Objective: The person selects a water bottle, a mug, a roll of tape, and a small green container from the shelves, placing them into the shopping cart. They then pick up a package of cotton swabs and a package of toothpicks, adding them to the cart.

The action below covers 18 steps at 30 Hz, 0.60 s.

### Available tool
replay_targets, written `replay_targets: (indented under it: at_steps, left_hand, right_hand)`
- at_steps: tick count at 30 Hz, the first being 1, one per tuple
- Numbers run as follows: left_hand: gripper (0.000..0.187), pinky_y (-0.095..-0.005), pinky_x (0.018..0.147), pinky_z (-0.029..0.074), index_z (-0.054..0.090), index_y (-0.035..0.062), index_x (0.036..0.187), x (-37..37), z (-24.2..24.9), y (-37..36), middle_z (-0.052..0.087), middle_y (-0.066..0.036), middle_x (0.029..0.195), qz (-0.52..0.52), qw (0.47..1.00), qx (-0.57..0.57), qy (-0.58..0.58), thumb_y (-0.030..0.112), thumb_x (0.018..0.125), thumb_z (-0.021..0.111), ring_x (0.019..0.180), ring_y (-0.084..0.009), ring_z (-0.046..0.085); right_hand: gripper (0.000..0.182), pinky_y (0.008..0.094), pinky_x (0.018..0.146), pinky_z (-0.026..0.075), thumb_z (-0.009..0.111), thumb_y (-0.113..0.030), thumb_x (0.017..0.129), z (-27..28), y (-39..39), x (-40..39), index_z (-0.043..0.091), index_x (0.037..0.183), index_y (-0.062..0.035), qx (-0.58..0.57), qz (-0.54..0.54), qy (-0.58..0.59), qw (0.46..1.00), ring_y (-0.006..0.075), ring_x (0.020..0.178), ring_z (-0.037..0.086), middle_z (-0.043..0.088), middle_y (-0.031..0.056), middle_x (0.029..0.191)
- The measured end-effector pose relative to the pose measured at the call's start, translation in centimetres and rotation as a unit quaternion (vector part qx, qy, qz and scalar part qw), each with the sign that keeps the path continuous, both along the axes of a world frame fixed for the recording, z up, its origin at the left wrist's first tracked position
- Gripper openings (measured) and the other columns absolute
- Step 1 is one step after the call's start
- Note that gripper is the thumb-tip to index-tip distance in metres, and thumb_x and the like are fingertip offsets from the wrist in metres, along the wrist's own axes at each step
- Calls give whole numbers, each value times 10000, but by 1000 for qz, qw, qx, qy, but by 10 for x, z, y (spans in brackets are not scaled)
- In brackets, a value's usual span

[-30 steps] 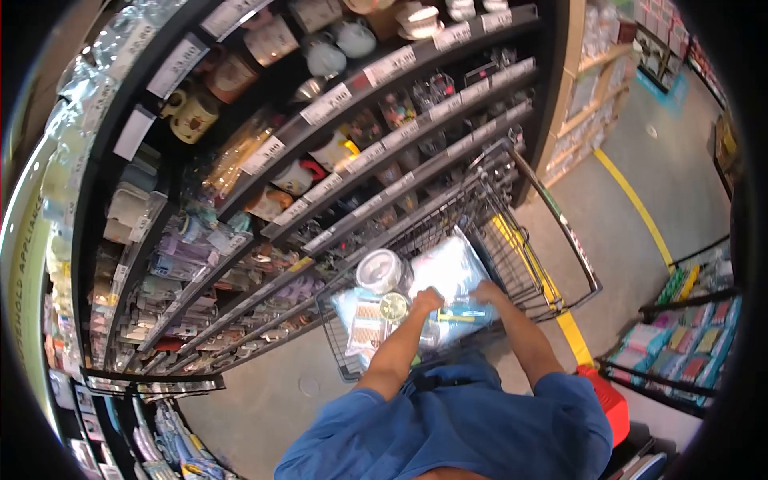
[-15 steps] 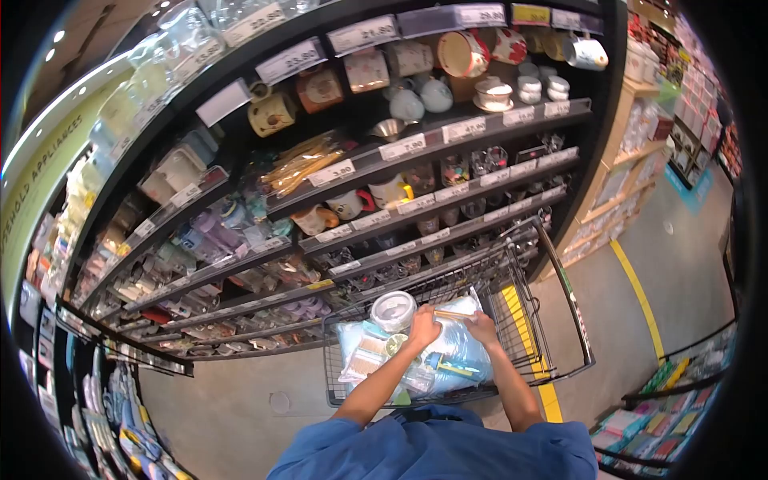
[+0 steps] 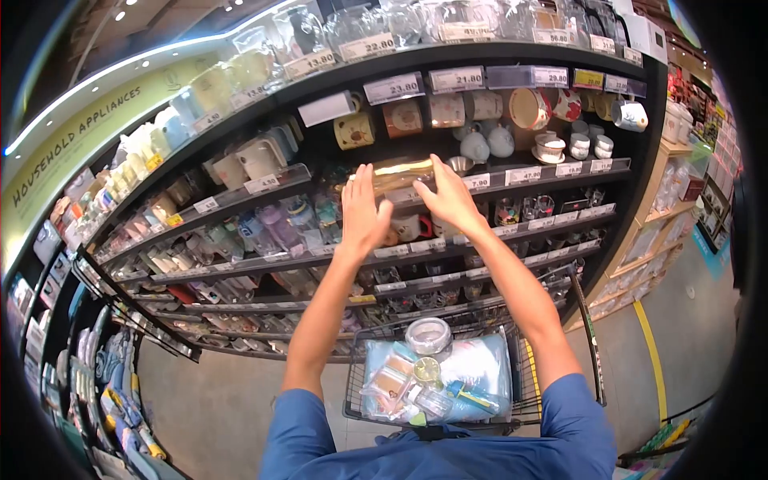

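Observation:
My left hand point(image 3: 365, 213) is raised to the shelf with its fingers stretched upward and its thumb out to the side. Facing it, my right hand point(image 3: 450, 196) has its fingers extended and its thumb apart. Between the two hands lie shiny, clear-wrapped packs of slender golden-brown sticks point(image 3: 400, 173), partly covered by the fingers. A small metal bowl point(image 3: 460, 165) sits just beyond my right fingers. Below my hands, a mug with a red handle point(image 3: 410, 228) stands on the lower shelf.
The wire shopping cart point(image 3: 352, 392) stands against my body, holding a round clear container point(image 3: 428, 336), a pale blue wrapped bundle point(image 3: 480, 364) and a bottle point(image 3: 432, 400). Hanging mugs point(image 3: 402, 118) and glass jugs point(image 3: 364, 28) are above. A wooden rack point(image 3: 640, 232) is at right.
Both hands have moved up from over the cart to the shelf. The thin brown stick-like item they held is no longer distinct from the packs there. The view has tilted upward.

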<state>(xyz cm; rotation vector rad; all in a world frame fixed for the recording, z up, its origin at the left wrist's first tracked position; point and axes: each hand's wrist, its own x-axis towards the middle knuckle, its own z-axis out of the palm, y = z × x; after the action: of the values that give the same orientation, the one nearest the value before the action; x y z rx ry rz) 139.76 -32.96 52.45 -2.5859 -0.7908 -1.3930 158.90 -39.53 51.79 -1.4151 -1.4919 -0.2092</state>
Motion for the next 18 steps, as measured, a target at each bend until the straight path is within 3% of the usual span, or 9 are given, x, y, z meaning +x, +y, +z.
replay_targets:
  at_steps: [2,4,7,11,14,16,18]
  left_hand:
    - [702,-522,1105,223,305,-5,1411,-2,11,35,351,-246,1434,16,1000,-21,14,262,795,509,1313,-422,326]
    - [684,-567,1089,219,304,68,1434,-4,15,59,357,-210,1446,54,986,-143,65,329,826,481,1311,-420,346]
    - [675,-618,1084,185,292,126,1452,-2,2,95,365,-179,1453,110,959,-213,154,430,863,417,1319,-413,364]
    - [680,-615,1072,213,284,185,1464,-1,16,81,356,-151,1475,167,922,-255,239,455,853,406,1299,-426,391]
    - [676,-621,1064,194,302,156,1452,-13,19,50,381,-174,1445,193,956,-144,171,397,844,471,1218,-476,433]
    - [649,-569,1056,239,370,90,1407,-37,10,15,428,-200,1390,120,991,-25,57,273,806,533,1178,-423,461]
    - [567,-510,1038,294,453,2,1316,-68,-15,-32,499,-224,1294,35,999,28,-31,124,773,559,1172,-390,470]
  right_hand:
    - [682,434,966,426,587,-348,862,17,35,-3,383,1319,115,-72,-5,10,997,399,1146,526,538,306,1201]
    - [626,465,935,447,558,-361,854,23,68,-2,448,1258,105,-146,-3,12,989,422,1083,565,579,312,1132]
    - [568,495,918,451,499,-404,871,18,94,-3,512,1191,65,-241,-31,21,970,457,1049,576,610,320,1062]
    - [542,495,939,447,453,-420,887,22,94,-13,530,1201,15,-317,-53,-31,946,416,1111,570,598,277,1159]
    - [574,497,937,434,479,-413,909,26,72,-13,463,1286,20,-253,-40,-59,965,410,1102,566,588,271,1160]
    - [557,452,953,429,510,-328,921,15,33,-10,432,1300,72,-76,0,-55,996,397,1133,536,546,270,1219]
    - [507,372,1005,401,560,-284,909,1,-33,-4,470,1292,36,18,53,-38,998,346,1185,523,543,215,1268]
